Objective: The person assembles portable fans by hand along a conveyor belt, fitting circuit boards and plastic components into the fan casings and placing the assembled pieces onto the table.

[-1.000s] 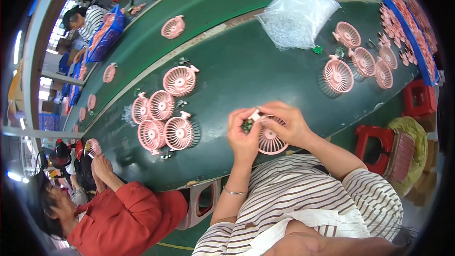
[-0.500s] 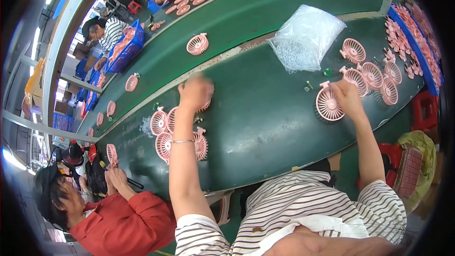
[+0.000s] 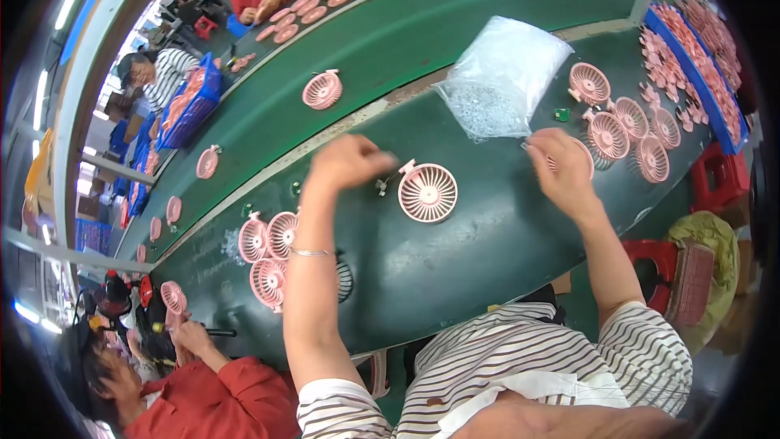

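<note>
In the middle of the green bench lies a round pink slatted fan housing point(image 3: 428, 193), with a small metallic part point(image 3: 382, 187) by its short neck. My left hand point(image 3: 349, 164) hovers just to its upper left; the fingertips are smeared by motion, so whether they hold anything is unclear. Fingers of my right hand point(image 3: 562, 169) are closed on another pink fan housing point(image 3: 582, 156), mostly hidden behind the hand. Several matching housings point(image 3: 253, 237) sit beyond my left forearm, and a second group point(image 3: 608, 135) lies to the right of my right hand.
A clear plastic bag point(image 3: 512, 73) of small transparent pieces lies at the back. Near it is a green circuit board point(image 3: 562, 115). At far right stands a blue bin point(image 3: 699, 73) of pink parts. A conveyor point(image 3: 390, 57) carries housings; a red-sleeved co-worker point(image 3: 219, 390) sits at left.
A housing now lies alone mid-bench, where the surface was bare. My right hand has moved left; my left hand has come off the left-hand housings. The whole view has shifted slightly.
</note>
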A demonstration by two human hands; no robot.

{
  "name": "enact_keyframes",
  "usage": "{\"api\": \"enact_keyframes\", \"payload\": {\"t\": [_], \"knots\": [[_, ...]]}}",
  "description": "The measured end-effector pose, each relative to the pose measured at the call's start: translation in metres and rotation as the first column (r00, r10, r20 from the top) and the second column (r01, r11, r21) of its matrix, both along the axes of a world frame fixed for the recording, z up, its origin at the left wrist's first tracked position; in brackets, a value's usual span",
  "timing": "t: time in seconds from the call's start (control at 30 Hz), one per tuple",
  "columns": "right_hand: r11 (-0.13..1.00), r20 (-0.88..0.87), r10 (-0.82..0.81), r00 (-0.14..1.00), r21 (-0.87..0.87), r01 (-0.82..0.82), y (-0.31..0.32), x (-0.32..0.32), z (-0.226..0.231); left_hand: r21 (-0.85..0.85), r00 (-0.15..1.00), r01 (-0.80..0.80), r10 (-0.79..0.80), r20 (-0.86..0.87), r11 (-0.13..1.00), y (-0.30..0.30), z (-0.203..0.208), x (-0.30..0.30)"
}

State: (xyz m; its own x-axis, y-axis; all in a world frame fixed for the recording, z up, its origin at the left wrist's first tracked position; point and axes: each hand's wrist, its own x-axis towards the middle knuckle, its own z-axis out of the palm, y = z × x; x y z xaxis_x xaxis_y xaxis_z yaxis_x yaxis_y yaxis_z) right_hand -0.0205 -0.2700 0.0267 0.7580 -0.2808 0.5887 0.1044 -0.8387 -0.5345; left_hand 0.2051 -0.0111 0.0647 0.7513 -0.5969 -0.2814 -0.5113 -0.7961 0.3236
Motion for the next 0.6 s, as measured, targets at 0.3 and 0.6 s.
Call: {"api": "enact_keyframes", "payload": {"t": [0.3,0.6], "knots": [[0.995,-0.294,0.095,0.951,0.011,-0.096,0.003,0.032,-0.018,0.102,0.708,-0.254,0.113,0.697,0.962,0.007,-0.058,0.114],[0.982,-0.237,-0.088,0.967,-0.184,0.044,0.016,0.071,-0.063,-0.220,0.805,0.040,0.099,0.585,0.975,0.048,0.004,-0.132]]}}
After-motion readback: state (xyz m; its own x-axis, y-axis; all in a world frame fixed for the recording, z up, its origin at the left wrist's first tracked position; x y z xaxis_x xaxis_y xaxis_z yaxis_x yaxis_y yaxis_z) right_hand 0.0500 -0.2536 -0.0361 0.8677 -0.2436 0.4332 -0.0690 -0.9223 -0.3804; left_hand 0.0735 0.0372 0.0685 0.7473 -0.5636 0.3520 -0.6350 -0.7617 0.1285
